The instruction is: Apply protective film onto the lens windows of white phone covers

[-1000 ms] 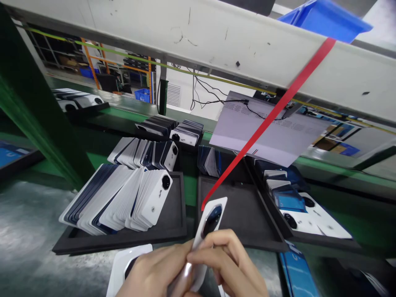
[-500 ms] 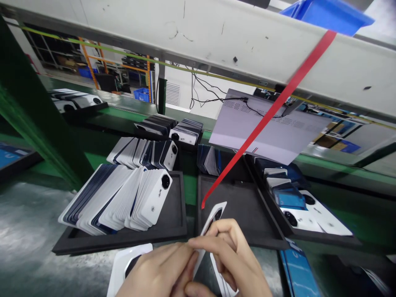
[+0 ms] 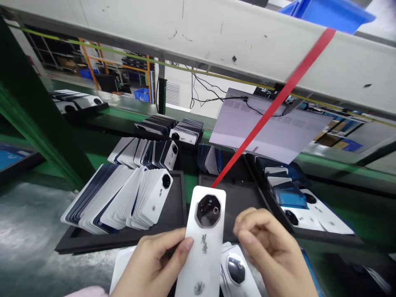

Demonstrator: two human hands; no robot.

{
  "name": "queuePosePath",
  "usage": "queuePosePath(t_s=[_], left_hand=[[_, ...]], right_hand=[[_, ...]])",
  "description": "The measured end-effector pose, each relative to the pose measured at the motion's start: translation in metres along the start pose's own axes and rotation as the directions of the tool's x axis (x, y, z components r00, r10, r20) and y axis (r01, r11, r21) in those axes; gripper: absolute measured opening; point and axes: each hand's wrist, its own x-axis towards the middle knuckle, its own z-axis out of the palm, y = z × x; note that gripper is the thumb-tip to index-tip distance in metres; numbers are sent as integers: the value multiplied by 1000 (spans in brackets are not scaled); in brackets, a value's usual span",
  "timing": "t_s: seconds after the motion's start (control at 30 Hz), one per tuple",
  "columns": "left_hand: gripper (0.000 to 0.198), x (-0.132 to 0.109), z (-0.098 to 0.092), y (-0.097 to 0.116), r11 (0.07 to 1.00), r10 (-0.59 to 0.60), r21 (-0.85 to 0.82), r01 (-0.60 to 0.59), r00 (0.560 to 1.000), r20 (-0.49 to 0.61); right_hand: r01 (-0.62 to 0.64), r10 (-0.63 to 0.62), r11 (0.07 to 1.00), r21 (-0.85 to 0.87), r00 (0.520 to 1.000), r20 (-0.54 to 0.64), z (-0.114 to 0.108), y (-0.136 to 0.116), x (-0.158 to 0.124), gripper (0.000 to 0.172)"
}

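Panel [image 3: 202,258], white, with a dark eight-sided lens window near the top end, black script below that and a round dark mark lower down; it is front and centre, window end up, face to the camera, leaning a bit right. Left hand [image 3: 154,260] clamped on its left edge, thumb on the face, fingers mostly behind. Right hand [image 3: 272,251] off to the right, apart from the panel, fingers curled, thumb close to the forefinger; can't tell if the tips meet or pinch anything. Pale pink sleeve [image 3: 88,292] at bottom left. More white panels [image 3: 236,270] lie overlapped low between the hands, top one with a similar window; another white piece [image 3: 122,262] partly hidden by the left hand. Black tray [image 3: 173,212] at left carries a leaning row of white and dark blue panels [image 3: 117,202], second row [image 3: 145,154] behind it. Middle tray [image 3: 244,200] is partly covered by the held panel, small fanned stack [image 3: 210,161] at its far end. Right tray [image 3: 329,238] has white panels lying flat, blue film [image 3: 292,199] near them. Red strap [image 3: 269,113] runs diagonally from the overhead beam [image 3: 154,29], its low end behind the held panel's top.
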Motion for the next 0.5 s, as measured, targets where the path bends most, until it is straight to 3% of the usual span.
queuePosePath(t_s=[0.13,0.3,0.5], left_hand=[[37,1,0,4,999,2,-55,0,1000,24],[34,-3,-1,5,997,76,7,-76,997,-6],[35,-6,1,8,991,127,46,-125,990,-58]], right_hand=[[-113,114,983,147,993,1,-2,4,6,19],[-201,207,964,173,978,-17,7,3,6,24],[-168,170,969,182,985,8,6,8,8,21]])
